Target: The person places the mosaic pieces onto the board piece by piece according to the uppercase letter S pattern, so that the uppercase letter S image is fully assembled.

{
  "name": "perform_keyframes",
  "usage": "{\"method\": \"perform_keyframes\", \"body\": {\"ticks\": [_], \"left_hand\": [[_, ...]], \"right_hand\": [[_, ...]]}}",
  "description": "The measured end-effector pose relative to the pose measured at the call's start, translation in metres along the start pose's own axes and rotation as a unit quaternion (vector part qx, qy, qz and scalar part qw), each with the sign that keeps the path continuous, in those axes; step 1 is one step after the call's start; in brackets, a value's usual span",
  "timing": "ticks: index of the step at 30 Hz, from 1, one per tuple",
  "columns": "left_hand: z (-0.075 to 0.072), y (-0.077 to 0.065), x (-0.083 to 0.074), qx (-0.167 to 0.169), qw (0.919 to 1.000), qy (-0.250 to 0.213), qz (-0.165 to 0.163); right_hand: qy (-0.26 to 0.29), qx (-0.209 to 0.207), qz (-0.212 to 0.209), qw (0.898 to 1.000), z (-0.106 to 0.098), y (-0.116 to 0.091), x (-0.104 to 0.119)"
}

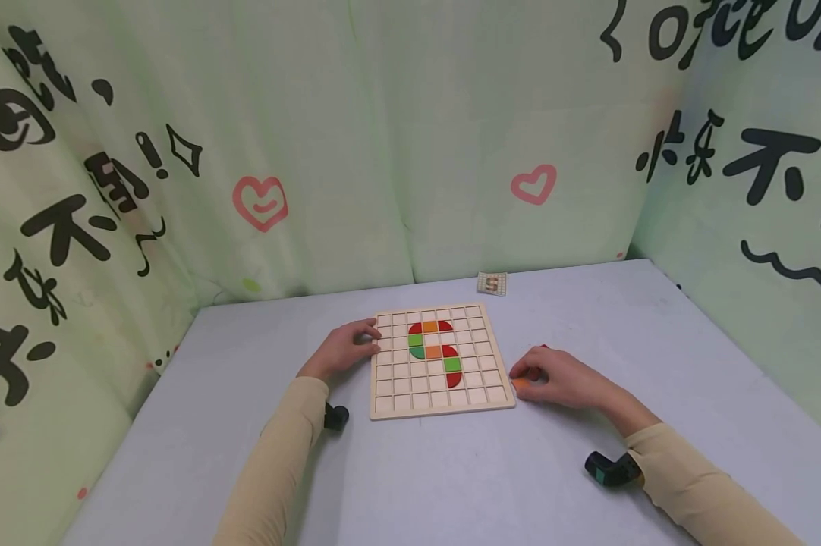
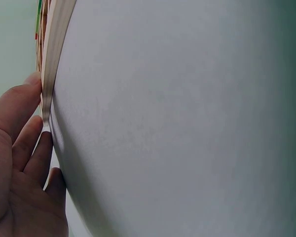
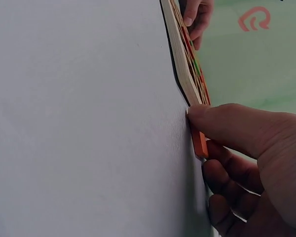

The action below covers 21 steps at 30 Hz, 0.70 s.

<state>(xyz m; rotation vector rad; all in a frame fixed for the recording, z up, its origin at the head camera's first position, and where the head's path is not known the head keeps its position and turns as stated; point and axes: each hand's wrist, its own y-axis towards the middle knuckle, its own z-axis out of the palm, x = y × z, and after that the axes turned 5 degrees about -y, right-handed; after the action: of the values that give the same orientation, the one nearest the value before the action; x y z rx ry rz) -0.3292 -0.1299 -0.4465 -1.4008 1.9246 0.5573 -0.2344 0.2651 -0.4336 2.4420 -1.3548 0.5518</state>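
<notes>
A square wooden grid board point(image 1: 397, 404) lies on the table, with red, orange and green tiles forming a bent figure in its cells. My left hand point(image 1: 347, 347) touches the board's left edge with its fingertips, the fingers only slightly bent. In the left wrist view, the left thumb point(image 2: 17, 106) rests against the board's wooden side point(image 2: 53, 54). Just off the board's right edge, my right hand point(image 1: 564, 379) pinches an orange tile point(image 3: 199, 142) between thumb and fingers. Part of that tile is hidden by the thumb. A bit of red shows behind the right hand.
A small patterned card point(image 1: 492, 283) lies at the table's back edge, behind the board. Printed curtains point(image 1: 383, 152) hang behind and beside the white table point(image 1: 451, 485). A black device point(image 1: 611, 469) sits at the right wrist, another point(image 1: 337, 417) at the left.
</notes>
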Motion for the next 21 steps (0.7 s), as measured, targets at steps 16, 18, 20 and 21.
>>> {"method": "perform_keyframes", "body": {"ticks": [16, 18, 20, 21], "left_hand": [[0.0021, 0.0028, 0.0018, 0.0, 0.9999, 0.004, -0.015], [0.0022, 0.0025, 0.0014, 0.0, 0.9999, 0.006, -0.015], [0.0018, 0.0017, 0.0001, 0.0, 0.9999, 0.006, -0.014], [0.0017, 0.0014, -0.0004, -0.001, 0.9999, 0.005, -0.013]], "right_hand": [[-0.019, -0.039, 0.014, 0.999, 0.0032, 0.0022, -0.0014], [-0.022, -0.038, 0.016, 0.999, 0.0025, 0.0025, -0.0012], [-0.027, -0.033, 0.015, 0.999, 0.0019, 0.0029, -0.0012], [-0.028, -0.03, 0.016, 0.999, 0.0016, 0.0031, -0.0013]]}}
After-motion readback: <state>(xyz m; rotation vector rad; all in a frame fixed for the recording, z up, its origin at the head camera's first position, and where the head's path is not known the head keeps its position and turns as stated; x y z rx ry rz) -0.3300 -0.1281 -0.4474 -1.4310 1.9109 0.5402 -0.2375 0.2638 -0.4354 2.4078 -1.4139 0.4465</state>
